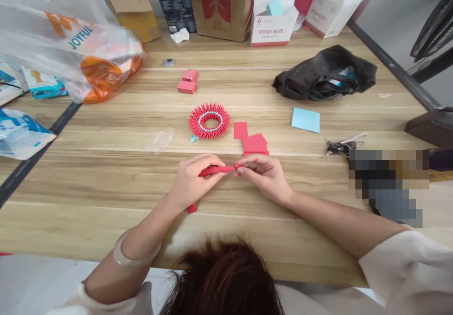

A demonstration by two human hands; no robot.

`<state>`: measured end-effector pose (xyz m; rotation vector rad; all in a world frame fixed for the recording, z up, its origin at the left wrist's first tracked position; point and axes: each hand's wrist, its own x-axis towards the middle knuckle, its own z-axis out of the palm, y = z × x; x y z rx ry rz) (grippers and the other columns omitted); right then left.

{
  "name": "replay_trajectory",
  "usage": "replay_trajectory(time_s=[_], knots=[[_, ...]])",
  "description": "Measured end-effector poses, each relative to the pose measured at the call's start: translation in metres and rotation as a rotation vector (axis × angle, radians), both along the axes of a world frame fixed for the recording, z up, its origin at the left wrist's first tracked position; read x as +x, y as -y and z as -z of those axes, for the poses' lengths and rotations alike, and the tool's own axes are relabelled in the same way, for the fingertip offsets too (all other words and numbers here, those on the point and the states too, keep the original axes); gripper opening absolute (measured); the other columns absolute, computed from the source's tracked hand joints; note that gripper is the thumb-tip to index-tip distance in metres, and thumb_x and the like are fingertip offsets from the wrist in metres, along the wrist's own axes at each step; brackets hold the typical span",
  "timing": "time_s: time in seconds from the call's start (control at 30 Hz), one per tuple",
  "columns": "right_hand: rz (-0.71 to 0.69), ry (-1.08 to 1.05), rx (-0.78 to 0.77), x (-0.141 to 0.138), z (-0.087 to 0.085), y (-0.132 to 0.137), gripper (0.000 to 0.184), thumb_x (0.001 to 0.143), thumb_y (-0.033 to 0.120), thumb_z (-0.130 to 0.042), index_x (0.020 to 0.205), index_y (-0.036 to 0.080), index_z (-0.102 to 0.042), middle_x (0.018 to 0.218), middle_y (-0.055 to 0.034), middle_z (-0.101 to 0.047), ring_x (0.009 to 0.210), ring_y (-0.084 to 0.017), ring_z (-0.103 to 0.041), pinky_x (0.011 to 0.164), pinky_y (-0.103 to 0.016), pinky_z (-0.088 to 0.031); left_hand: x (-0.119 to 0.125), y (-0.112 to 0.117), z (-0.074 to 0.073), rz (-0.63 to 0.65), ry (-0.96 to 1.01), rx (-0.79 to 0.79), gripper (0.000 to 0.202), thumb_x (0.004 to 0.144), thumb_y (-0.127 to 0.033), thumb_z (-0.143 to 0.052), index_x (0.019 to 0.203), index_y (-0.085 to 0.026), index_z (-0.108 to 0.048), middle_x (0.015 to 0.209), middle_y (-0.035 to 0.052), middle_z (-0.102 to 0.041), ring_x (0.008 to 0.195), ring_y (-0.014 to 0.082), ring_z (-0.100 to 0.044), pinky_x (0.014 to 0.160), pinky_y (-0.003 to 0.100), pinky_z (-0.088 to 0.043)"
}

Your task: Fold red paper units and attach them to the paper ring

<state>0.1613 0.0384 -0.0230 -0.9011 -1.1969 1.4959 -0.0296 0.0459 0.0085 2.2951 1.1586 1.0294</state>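
At lower centre of the frame, the left hand (193,178) and right hand (264,173) held a narrow folded strip of red paper (215,169) just above the pale wooden counter (106,173), with the fingers (244,167) of both pinching it. Pressing evenly along the crease would likely make a sharper fold. At top centre, an open white sticky-note box (272,29) held a pale blue pad (274,7). The contents of the black plastic bag (323,72) at upper right were unclear.

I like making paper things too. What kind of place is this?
Probably an office or workroom table used for paper crafts: a sticky note box, a cardboard box, and a red folded-paper ring.
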Motion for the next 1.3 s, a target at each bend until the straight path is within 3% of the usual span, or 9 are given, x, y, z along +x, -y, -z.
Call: replay_trajectory(time_s=[0.6, 1.3], knots=[[-0.005, -0.029, -0.073, -0.0006, -0.0006, -0.0016, 0.021, 0.069, 0.031, -0.074, 0.083, 0.016, -0.07, 0.072, -0.0042, -0.073, 0.067, -0.014, -0.07, 0.066, -0.027, -0.058, 0.001, -0.0009, -0.0002, -0.004, -0.014, -0.006, 0.003, 0.079, -0.016, -0.063, 0.076, -0.017, -0.062, 0.076, 0.0025, -0.068, 0.071, 0.0127, -0.063, 0.066, 0.024, -0.049], [-0.032, -0.067, -0.05, -0.0005, -0.0018, -0.0038, 0.009, 0.075, 0.021, -0.07, 0.082, 0.016, -0.071, 0.071, -0.0021, -0.073, 0.064, -0.011, -0.07, 0.063, -0.022, -0.058, 0.0006, -0.0019, 0.001, -0.006, -0.032, -0.017, 0.004, 0.078, -0.016, -0.064, 0.075, -0.016, -0.062, 0.074, 0.0028, -0.068, 0.07, 0.0125, -0.063, 0.066, 0.023, -0.049]])
